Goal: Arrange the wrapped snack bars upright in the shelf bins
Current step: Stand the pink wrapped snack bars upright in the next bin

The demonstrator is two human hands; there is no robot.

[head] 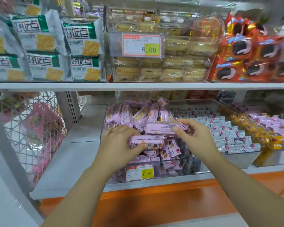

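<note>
Head view shows your left hand [121, 141] curled round one pink bar [147, 140] and your right hand [193, 133] pinching a second pink bar [162, 128] just above and behind it. Both lie flat, long axes running left to right across the clear bin [162, 176]. The upright row [128, 114] stands beyond, back-left, nearer your left hand, so each bar likely needs tipping onto its end.

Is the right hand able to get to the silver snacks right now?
Probably yes: the silver snacks lie in an open-topped bin just beside the right hand, nothing covering them. But it grips a pink bar, so it is full.
</note>
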